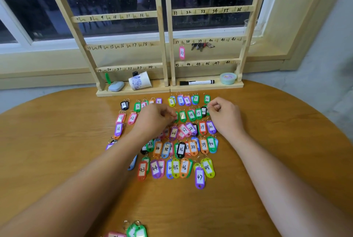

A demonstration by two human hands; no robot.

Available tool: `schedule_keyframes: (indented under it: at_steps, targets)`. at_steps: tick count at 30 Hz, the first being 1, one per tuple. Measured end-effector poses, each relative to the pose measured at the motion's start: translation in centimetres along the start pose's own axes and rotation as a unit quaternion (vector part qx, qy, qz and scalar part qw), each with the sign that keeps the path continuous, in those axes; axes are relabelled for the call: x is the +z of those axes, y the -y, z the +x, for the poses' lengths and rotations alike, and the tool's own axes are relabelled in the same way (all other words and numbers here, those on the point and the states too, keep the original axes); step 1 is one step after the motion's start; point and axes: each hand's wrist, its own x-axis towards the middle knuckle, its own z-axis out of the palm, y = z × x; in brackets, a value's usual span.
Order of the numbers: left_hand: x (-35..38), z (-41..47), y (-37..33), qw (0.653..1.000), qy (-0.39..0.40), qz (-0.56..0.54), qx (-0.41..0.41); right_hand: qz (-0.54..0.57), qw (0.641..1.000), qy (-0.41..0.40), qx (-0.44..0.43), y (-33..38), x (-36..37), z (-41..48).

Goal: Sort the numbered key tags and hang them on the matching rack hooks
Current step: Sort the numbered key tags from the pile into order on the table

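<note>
One table [57,141] is backed at its far edge by the rack [124,16], w/ dozens of key tags [193,147] laid in rows at centre & tag 37 [182,52] hung; the plastic is judged light, stiff & slick, best pinched by the ring; left hand [154,117] & right hand [224,115] are curled over the rows, grip can't be told.

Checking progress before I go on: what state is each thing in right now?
pink tag 37, hanging on its hook.
key bunch, hanging near hook 39.
left rack, hooks bare.
paper cup, tipped on its side.
black marker, capped, lying flat.
green tub, lid on.
left hand, fingers curled beside tag 17, grip unclear.
right hand, fingers curled by tag 20, grip unclear.
</note>
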Motion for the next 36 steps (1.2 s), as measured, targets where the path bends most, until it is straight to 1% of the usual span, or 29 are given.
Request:
schedule_keyframes:
  at_steps: [5, 9, 12, 15, 18, 23, 26, 29, 36]
  targets:
    - [0.0, 0.1, -0.1, 0.999, 0.018, 0.023, 0.019, 0.003, 1.000, -0.003, 0.006, 0.0, 0.0, 0.0]
    - [-0.5, -0.2, -0.4, 0.999, 0.017, 0.032, 0.013, 0.005, 1.000, -0.005, 0.011, 0.0, -0.1, -0.1]
    - [-1.4, -1.1, -0.5, 1.000, 0.003, 0.022, 0.013, 0.005, 1.000, -0.007, 0.006, 0.1, -0.1, -0.1]
    - [-2.8, -2.5, -0.2, 0.999, -0.036, 0.036, 0.014, 0.011, 1.000, -0.005, -0.009, 0.5, -0.5, -0.4]
    - [-4.5, -4.8, 0.3, 0.998, -0.047, 0.040, 0.018, 0.028, 0.999, 0.013, -0.038, 1.7, -1.0, -1.1]
    - [-6.5, -10.1, 1.5, 0.999, -0.024, 0.039, 0.010, 0.039, 0.991, 0.062, -0.112, 4.6, -1.3, -4.1]
    - [-7.2, -13.0, 2.5, 0.999, -0.017, 0.046, 0.008, 0.058, 0.982, 0.081, -0.160, 6.3, -1.3, -7.0]
    - [-7.7, -15.6, 3.3, 0.999, -0.011, 0.049, -0.004, 0.073, 0.973, 0.114, -0.185, 7.4, -0.7, -9.9]
    - [-8.7, -21.3, 5.7, 0.999, 0.028, 0.023, -0.018, 0.066, 0.947, 0.183, -0.254, 9.8, 0.8, -14.9]
